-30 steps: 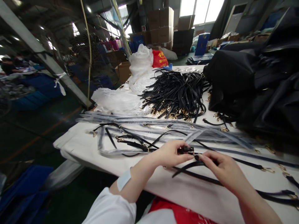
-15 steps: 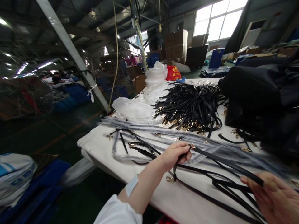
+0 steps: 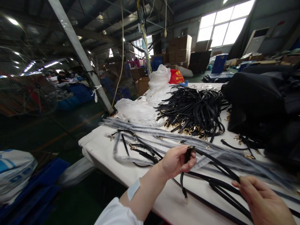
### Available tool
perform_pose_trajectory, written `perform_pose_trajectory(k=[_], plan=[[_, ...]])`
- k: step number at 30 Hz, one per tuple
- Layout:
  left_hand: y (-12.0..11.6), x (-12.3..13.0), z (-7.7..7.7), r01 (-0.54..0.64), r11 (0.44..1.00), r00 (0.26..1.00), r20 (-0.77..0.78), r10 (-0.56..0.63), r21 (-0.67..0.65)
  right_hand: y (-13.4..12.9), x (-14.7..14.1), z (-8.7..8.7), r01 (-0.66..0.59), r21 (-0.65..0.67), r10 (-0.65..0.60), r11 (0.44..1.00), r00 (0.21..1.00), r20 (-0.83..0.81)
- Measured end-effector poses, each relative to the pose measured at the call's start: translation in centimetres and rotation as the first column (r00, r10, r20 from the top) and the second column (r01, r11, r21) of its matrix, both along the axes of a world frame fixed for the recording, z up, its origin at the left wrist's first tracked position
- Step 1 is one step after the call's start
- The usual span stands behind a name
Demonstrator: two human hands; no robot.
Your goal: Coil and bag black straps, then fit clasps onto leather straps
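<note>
Between my hands runs a narrow black strap (image 3: pixel 217 160), held above the white table. My left hand (image 3: pixel 179 161) is closed around it near a metal buckle at its end; a short tail with a metal fitting dangles below that hand. Further along the strap, my right hand (image 3: pixel 260 195) pinches it between thumb and fingers at the lower right. Under the hands lie several loose black straps (image 3: pixel 225 195). To the left, more straps with gold-coloured clasps (image 3: pixel 133 147) rest on long clear plastic sleeves (image 3: pixel 117 125).
A big heap of black straps (image 3: pixel 194 109) with gold clips lies at the table's back. Left of it are crumpled clear plastic bags (image 3: pixel 137 111). A bulky black item (image 3: pixel 260 97) stands at right. A slanted grey post (image 3: pixel 79 53) rises beyond the white table (image 3: pixel 98 147).
My right hand has moved left along the strap, nearer my left hand. My left hand has turned slightly, and the dangling tail now hangs lower with its clasp seen differently. The view has shifted slightly.
</note>
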State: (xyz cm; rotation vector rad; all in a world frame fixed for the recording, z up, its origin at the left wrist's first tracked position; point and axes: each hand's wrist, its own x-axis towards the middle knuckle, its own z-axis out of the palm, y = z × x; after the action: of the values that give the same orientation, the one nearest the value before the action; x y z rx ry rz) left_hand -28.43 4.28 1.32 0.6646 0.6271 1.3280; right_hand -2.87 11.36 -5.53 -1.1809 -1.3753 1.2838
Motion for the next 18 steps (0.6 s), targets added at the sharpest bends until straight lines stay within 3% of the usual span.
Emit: perform_pose_trajectory(k=[4,9,18], plan=[[-0.2,-0.1,0.9,-0.071,0.997,0.997,0.007,0.071,0.037,0.0,-0.5,-0.2,-0.053,-0.078,0.062,0.996,0.992,0.109],[-0.4,0.4,1.1,-0.1,0.993,0.986,-0.131,0.107,0.062,-0.3,-1.2,-0.1,-0.106,-0.058,0.112,0.993,0.987,0.116],[0.2,-0.5,1.0,-0.27,0.962,0.963,0.018,0.269,0.03,-1.6,-0.8,1.5,-0.005,-0.193,-0.038,0.981,0.974,-0.222]])
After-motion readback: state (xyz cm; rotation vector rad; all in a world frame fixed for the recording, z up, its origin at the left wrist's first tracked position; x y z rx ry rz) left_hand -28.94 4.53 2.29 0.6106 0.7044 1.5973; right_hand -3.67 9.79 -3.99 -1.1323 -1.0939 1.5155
